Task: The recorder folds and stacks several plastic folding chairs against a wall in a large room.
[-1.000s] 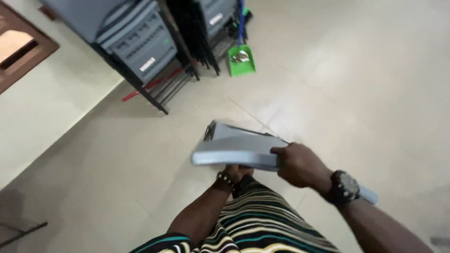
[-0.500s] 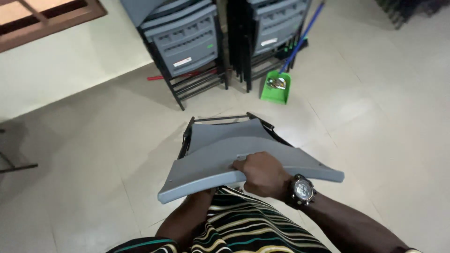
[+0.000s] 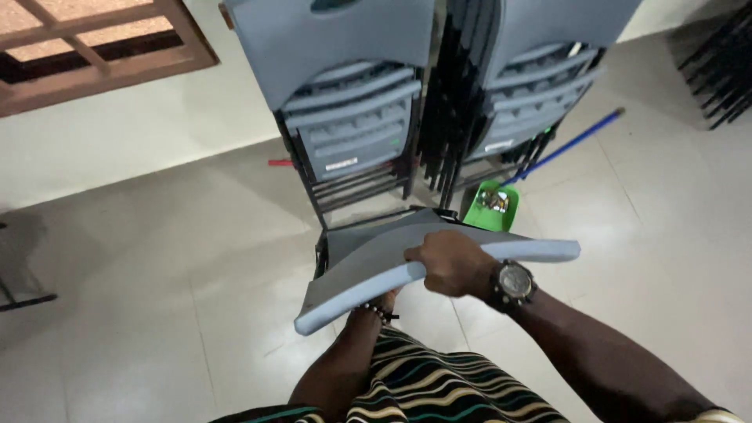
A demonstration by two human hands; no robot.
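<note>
The person holds a grey folding chair (image 3: 368, 262) out in front of the body, low over the pale tiled floor (image 3: 157, 313). The chair is folded flat, and its curved top edge points back at the person.

The right hand (image 3: 450, 262) is wrapped tight over that top edge, near the middle. There is a dark watch (image 3: 513, 283) on the right wrist. The left hand (image 3: 385, 300) is under the chair, and only a bit of it shows, next to a bead bracelet (image 3: 377, 312). It touches the underside of the chair, but the picture cannot show if it grips or just props it up. The two hands are close together, one above the chair edge and one below.

Just past the held chair stand two stacks of folded grey chairs (image 3: 352, 110) with black legs, leaning by the white wall (image 3: 117, 141). A green dustpan (image 3: 492, 205) sits on the floor beside the right stack, and a blue broom handle (image 3: 568, 145) slants up from it. A brown wooden window frame (image 3: 94, 47) is up on the left.
</note>
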